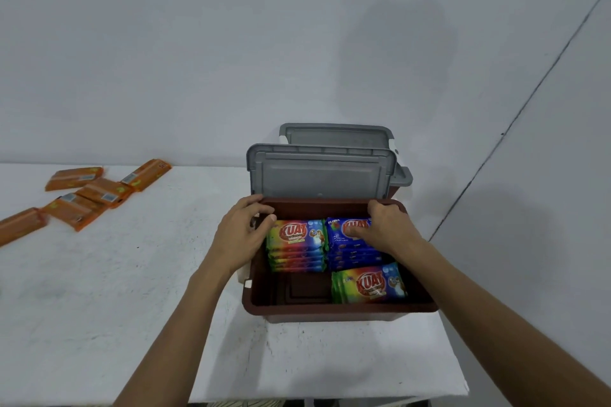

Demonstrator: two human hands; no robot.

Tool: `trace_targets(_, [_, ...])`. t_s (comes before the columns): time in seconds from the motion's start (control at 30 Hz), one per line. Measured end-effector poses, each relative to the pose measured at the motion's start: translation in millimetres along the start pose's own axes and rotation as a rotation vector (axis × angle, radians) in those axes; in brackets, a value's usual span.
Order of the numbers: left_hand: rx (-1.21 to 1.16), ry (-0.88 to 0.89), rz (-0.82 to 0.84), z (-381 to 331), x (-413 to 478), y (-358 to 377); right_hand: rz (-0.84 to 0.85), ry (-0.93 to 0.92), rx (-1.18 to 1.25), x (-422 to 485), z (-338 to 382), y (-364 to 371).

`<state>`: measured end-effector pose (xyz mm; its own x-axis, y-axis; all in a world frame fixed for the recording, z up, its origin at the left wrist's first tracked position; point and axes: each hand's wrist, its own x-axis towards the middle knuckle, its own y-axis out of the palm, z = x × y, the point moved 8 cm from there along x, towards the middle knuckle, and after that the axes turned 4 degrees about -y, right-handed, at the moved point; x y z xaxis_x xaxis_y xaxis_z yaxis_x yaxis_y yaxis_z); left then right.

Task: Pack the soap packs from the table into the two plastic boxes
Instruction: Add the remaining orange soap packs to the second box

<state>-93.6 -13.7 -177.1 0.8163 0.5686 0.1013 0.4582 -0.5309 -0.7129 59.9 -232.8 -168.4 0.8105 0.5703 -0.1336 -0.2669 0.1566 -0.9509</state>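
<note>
Head view: nearest me, on the table (99, 307), the near box (330, 309) is sitting with its grey lid (322, 175) standing open. A lone rainbow pack (368, 284) is lying at front right, and behind it a rainbow stack (296, 244) and a blue stack (350, 253) are touching side by side.

The right hand (385, 230) is curling its fingers over the blue stack's far edge, thumb pressing the top pack's face. The left hand (243, 235) is bending its fingers at the rear-left corner. I cannot tell if it is gripping anything.

They seem to be squaring up the stacks. Next comes a long reach left for the orange packs (99, 190), well apart from the boxes. Those could go in the bare front-left floor or the second box (401, 177) behind.
</note>
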Motion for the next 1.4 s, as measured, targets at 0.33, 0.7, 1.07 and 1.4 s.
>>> trace_targets(0.33, [-0.196,-0.107,0.046,74.3,-34.2,-53.3,-0.094,-0.317,-0.014,1.8,145.8,-12.8])
trace_targets(0.7, [-0.101,-0.31,-0.195,237.6,-69.8,-216.9,0.002,-0.534,0.135,30.8,367.7,52.4])
trace_targets(1.07, [0.17,-0.607,-0.095,385.5,-92.7,-302.8,0.117,-0.684,0.207,72.7,533.3,145.0])
trace_targets(1.4, [0.411,-0.562,0.145,422.6,-89.9,-297.0,0.215,-0.737,-0.148,117.1,576.1,241.9])
